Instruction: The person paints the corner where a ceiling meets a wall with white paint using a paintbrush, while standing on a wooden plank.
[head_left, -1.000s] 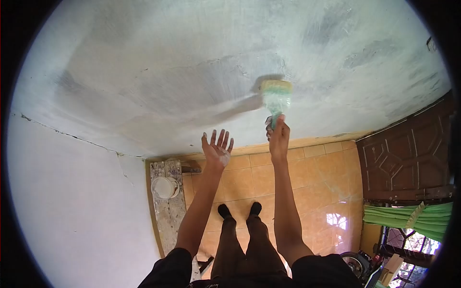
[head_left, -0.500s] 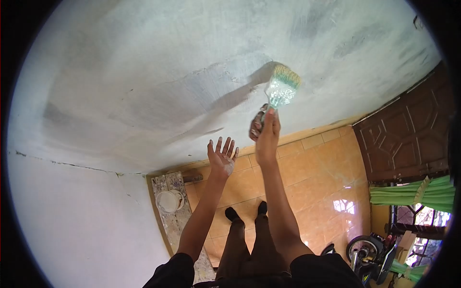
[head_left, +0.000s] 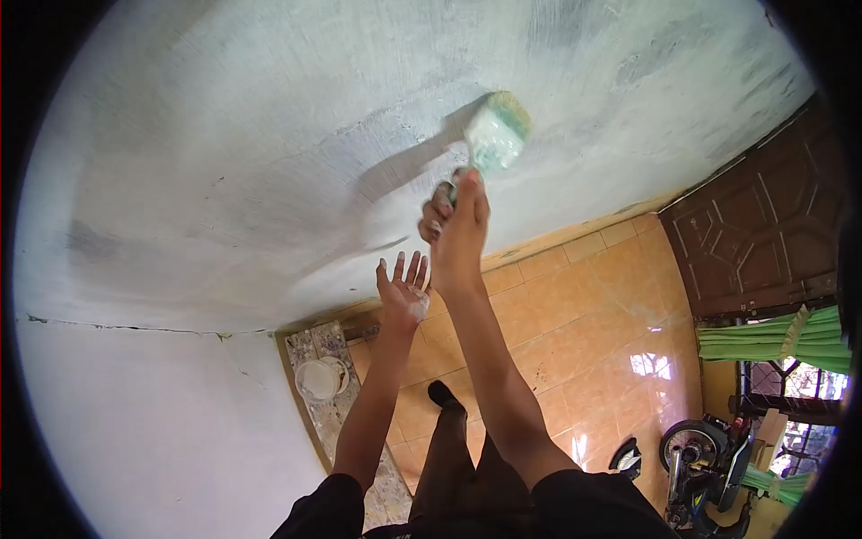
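Note:
My right hand (head_left: 458, 220) is wrapped around the handle of a wide paintbrush (head_left: 496, 136), bristles up, with pale green and white paint on its ferrule. The bristle end is at the patchy white-grey wall (head_left: 296, 153); motion blur hides whether it touches. Its shadow falls on the wall to the left. Lower and to the left, my left hand (head_left: 404, 292) is raised, palm up, with fingers spread and nothing in it. Whitish smears mark its palm and fingertips.
A paint-spattered wooden bench (head_left: 339, 409) runs along the left wall, bearing a white tub (head_left: 319, 381). Orange tiles (head_left: 575, 332) cover the floor. At right are a brown panelled door (head_left: 754, 216), green curtains (head_left: 777, 343) and a parked motorcycle (head_left: 705, 463).
My right hand and the paintbrush have moved left and slightly up along the wall. My left hand has shifted a little left, still spread. One foot is now hidden behind my right arm.

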Demonstrator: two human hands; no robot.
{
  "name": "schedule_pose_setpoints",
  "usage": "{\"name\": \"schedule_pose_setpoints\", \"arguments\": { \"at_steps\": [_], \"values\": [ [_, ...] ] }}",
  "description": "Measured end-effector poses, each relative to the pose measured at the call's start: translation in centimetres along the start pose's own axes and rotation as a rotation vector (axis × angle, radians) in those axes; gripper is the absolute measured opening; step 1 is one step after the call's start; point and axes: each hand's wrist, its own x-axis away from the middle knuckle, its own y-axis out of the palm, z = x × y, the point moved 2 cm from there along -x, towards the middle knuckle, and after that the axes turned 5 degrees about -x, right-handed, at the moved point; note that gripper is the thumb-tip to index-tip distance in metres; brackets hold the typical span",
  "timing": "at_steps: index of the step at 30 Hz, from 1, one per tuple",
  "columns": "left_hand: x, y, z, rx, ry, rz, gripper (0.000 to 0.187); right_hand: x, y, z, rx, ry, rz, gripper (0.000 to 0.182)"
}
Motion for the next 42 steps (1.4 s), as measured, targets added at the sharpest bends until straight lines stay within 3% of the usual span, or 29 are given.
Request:
{"name": "schedule_pose_setpoints", "arguments": {
  "at_steps": [3, 6, 11, 15, 20, 24, 27, 30, 32, 39, 42],
  "values": [
    [0.1, 0.1, -0.4, -0.115, 0.062, -0.109, 0.068, 0.6, 3.0, 0.1, -0.115, 0.036, -0.094, 0.033],
    [0.2, 0.1, -0.6, -0.06, 0.068, -0.071, 0.069, 1.9, 1.7, 0.0, 0.024, 0.036, -0.142, 0.036],
    [-2.6, -2.4, -0.9, -0.009, 0.072, -0.14, 0.069, 0.2, 0.7, 0.4, 0.01, -0.043, -0.031, 0.035],
    [-2.4, -1.8, -0.5, -0.06, 0.126, -0.103, 0.071, 0.5, 1.0, 0.7, 0.102, -0.002, -0.235, 0.034],
    [-4.1, -3.7, -0.9, 0.082, -0.031, -0.171, 0.072, 0.2, 0.1, -0.3, 0.003, -0.109, 0.003, 0.034],
    [-1.3, -0.6, -0.7, -0.007, 0.078, -0.054, 0.07, 0.2, 1.5, 0.1, 0.061, -0.016, -0.258, 0.037],
    [-2.1, -1.4, -0.9, 0.095, -0.017, -0.112, 0.067, 0.6, 0.7, -1.2, 0.233, -0.2, -0.193, 0.04],
    [-0.5, 0.0, -0.6, 0.072, -0.016, 0.061, 0.065, -1.5, 0.1, -2.5, 0.268, -0.277, -0.23, 0.042],
    [0.1, 0.1, -0.5, 0.1, -0.02, 0.063, 0.064, -3.8, -1.0, -2.3, 0.363, -0.358, -0.235, 0.043],
    [0.3, 0.5, -0.4, 0.124, -0.039, 0.035, 0.065, -1.3, -4.3, -3.5, 0.449, -0.143, -0.178, 0.042],
    [0.5, 0.6, -0.7, 0.094, -0.02, 0.03, 0.065, -1.5, -1.8, -4.3, 0.337, -0.191, -0.191, 0.043]
  ]
}}
